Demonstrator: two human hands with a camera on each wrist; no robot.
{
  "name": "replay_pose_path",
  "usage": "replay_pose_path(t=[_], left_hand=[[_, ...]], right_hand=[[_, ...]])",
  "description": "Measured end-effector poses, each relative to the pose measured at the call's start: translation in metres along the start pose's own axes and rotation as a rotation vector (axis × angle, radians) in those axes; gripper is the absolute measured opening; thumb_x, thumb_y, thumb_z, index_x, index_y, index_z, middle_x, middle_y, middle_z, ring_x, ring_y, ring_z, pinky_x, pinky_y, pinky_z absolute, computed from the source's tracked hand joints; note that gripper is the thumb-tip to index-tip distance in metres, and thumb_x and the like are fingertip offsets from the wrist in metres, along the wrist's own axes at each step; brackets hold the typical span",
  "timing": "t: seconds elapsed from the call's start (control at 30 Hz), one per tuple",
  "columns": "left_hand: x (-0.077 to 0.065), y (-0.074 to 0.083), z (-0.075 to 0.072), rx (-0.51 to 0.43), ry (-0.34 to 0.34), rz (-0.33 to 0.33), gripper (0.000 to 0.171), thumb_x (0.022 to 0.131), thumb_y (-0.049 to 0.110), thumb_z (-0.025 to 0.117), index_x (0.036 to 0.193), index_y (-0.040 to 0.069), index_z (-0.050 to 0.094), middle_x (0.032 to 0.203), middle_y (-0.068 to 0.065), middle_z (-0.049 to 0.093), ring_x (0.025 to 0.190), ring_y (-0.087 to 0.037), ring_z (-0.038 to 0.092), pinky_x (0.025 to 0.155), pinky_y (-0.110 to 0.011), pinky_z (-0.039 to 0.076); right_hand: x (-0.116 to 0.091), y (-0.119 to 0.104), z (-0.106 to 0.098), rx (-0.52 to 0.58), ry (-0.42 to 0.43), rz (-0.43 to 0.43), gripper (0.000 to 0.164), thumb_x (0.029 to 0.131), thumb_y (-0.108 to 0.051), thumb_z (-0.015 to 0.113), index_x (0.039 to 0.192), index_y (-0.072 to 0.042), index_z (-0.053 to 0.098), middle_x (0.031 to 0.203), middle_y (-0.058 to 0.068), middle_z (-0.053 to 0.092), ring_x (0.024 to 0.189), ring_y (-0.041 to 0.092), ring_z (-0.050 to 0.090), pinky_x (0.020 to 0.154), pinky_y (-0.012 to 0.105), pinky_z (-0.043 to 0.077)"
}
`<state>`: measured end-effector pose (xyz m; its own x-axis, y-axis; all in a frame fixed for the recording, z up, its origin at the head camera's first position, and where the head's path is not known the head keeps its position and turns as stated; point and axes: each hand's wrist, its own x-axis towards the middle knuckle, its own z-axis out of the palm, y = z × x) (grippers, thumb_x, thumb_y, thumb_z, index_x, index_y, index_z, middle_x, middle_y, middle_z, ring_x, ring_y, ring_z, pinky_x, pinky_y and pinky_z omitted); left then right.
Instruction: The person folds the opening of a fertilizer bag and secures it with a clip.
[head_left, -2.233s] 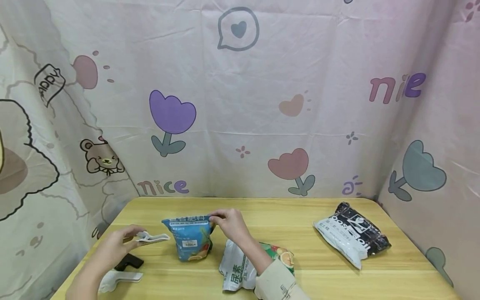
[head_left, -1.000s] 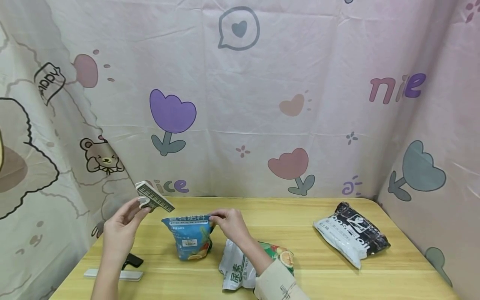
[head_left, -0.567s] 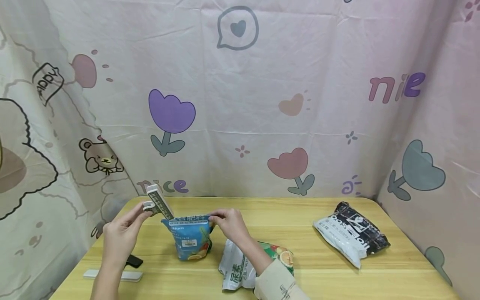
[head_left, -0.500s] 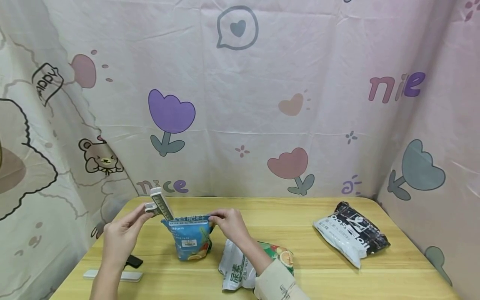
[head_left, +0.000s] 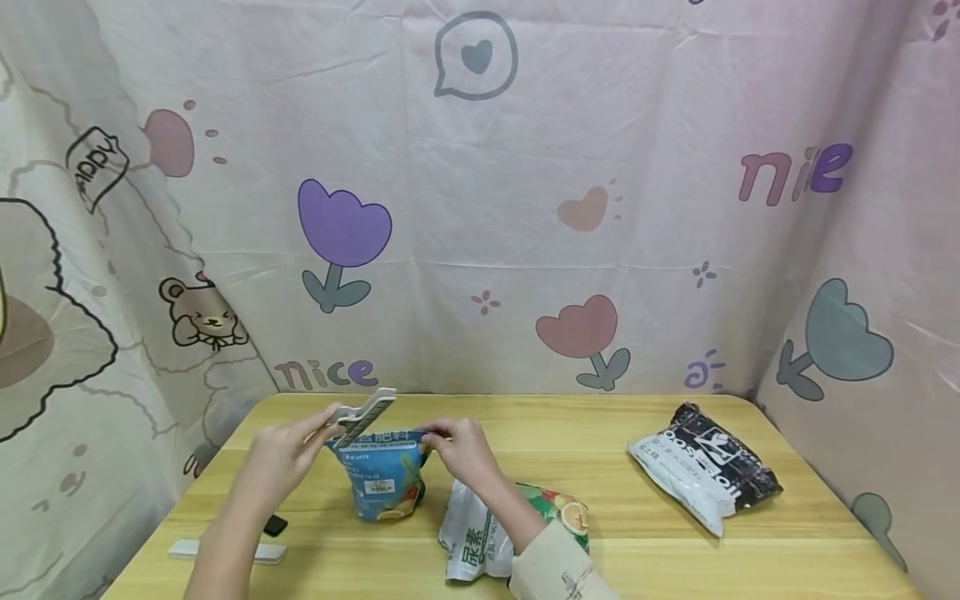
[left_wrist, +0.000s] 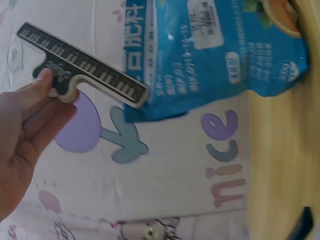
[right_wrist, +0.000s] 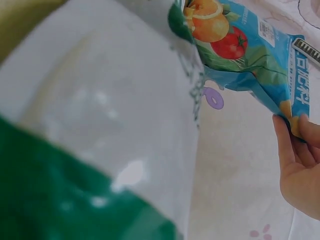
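Note:
A blue fertilizer bag [head_left: 384,483] printed with fruit and vegetables stands upright on the table, left of the middle. My right hand [head_left: 463,450] pinches its top right corner between thumb and fingers. My left hand [head_left: 288,454] pinches the grip of a sealing clip [left_wrist: 82,65] with a black-and-white piano-key pattern. The tilted clip's lower end overlaps the bag's top left corner in the left wrist view. Whether its jaws have the bag's edge between them, I cannot tell.
A white-and-green bag [head_left: 468,533] lies under the right forearm, partly hidden. Farther right lies a black-and-white bag [head_left: 705,468]. Beside the left forearm are a white clip [head_left: 268,553] and a black object [head_left: 275,525], both partly covered. A patterned curtain [head_left: 465,208] hangs behind the table.
My left hand has lifted the clip from beside the bag, turned it, and brought it right to the bag's top left corner. My right hand has kept its place on the bag.

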<state>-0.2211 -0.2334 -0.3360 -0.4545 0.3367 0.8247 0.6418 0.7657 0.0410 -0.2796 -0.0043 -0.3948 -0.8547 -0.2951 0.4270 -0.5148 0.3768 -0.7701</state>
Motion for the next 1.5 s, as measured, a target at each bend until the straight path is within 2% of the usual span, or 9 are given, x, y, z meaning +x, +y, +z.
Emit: replay_pose_path(t=[0.1,0.17,0.33,0.43,0.6,0.67,0.93,1.33,1.5], left_hand=[[0.009,0.006,0.002,0.031,-0.096,0.004,0.023,0.082,0.019,0.064,0.101,0.006,0.068,0.059,-0.001,0.061,0.040,-0.001,0.033,0.035,-0.019,0.030],[0.016,0.011,0.004,0.065,-0.166,0.005,0.022,0.077,0.012,0.069,0.099,0.012,0.067,0.054,0.008,0.053,0.041,0.001,0.026,0.036,-0.019,0.025],[0.031,0.021,0.006,0.167,-0.313,0.009,0.016,0.076,0.012,0.073,0.086,0.018,0.063,0.050,0.014,0.038,0.041,-0.004,0.026,0.036,-0.021,0.022],[0.040,0.027,0.008,0.213,-0.418,-0.010,0.015,0.076,0.012,0.073,0.077,0.018,0.059,0.051,0.013,0.039,0.043,-0.006,0.028,0.036,-0.022,0.023],[0.051,0.033,0.014,0.271,-0.539,-0.039,0.015,0.071,0.013,0.077,0.068,0.016,0.062,0.053,0.008,0.047,0.047,-0.008,0.034,0.039,-0.021,0.031],[0.052,0.033,0.017,0.276,-0.555,-0.043,0.014,0.069,0.011,0.078,0.067,0.014,0.065,0.054,0.007,0.049,0.048,-0.009,0.037,0.041,-0.021,0.034],[0.054,0.035,0.024,0.231,-0.575,-0.087,0.012,0.069,0.001,0.076,0.070,0.011,0.069,0.060,0.002,0.059,0.050,-0.009,0.041,0.046,-0.020,0.040],[0.054,0.041,0.034,0.256,-0.530,-0.065,0.030,0.067,-0.014,0.060,0.052,0.012,0.055,0.047,0.006,0.037,0.045,-0.009,0.030,0.040,-0.020,0.029],[0.055,0.045,0.034,0.294,-0.508,-0.062,0.031,0.069,-0.013,0.063,0.052,0.012,0.055,0.047,0.006,0.035,0.046,-0.009,0.029,0.040,-0.021,0.029]], right_hand=[[-0.002,0.001,0.001,0.019,0.007,0.002,0.014,0.086,-0.003,0.063,0.096,-0.006,0.071,0.087,0.001,0.069,0.077,0.007,0.062,0.062,0.018,0.049],[-0.003,0.002,0.003,0.048,0.019,0.006,0.015,0.085,-0.001,0.063,0.097,-0.005,0.071,0.088,0.002,0.068,0.079,0.009,0.063,0.064,0.019,0.050],[-0.005,0.006,0.008,0.176,0.052,0.078,0.014,0.084,0.000,0.064,0.097,-0.004,0.069,0.090,0.004,0.067,0.085,0.015,0.063,0.069,0.021,0.051],[-0.007,0.006,0.008,0.246,0.073,0.137,0.014,0.083,-0.001,0.065,0.096,-0.001,0.068,0.089,0.006,0.067,0.085,0.018,0.063,0.069,0.022,0.051],[-0.014,-0.025,-0.005,0.315,0.090,0.203,0.012,0.083,0.004,0.063,0.094,0.008,0.065,0.089,0.018,0.066,0.086,0.030,0.063,0.071,0.030,0.052],[-0.017,-0.036,-0.009,0.327,0.089,0.216,0.012,0.083,0.006,0.062,0.093,0.010,0.064,0.089,0.022,0.065,0.087,0.033,0.062,0.072,0.032,0.052],[-0.018,-0.032,-0.009,0.396,0.065,0.243,0.015,0.085,0.011,0.057,0.098,0.012,0.063,0.091,0.020,0.065,0.090,0.032,0.062,0.078,0.032,0.051],[-0.013,-0.002,0.003,0.455,0.038,0.271,0.023,0.085,0.013,0.055,0.106,0.008,0.062,0.097,0.018,0.065,0.090,0.028,0.062,0.078,0.030,0.051],[-0.017,-0.018,-0.003,0.431,0.042,0.269,0.023,0.085,0.013,0.054,0.106,0.010,0.061,0.098,0.020,0.064,0.091,0.030,0.062,0.079,0.031,0.051]])
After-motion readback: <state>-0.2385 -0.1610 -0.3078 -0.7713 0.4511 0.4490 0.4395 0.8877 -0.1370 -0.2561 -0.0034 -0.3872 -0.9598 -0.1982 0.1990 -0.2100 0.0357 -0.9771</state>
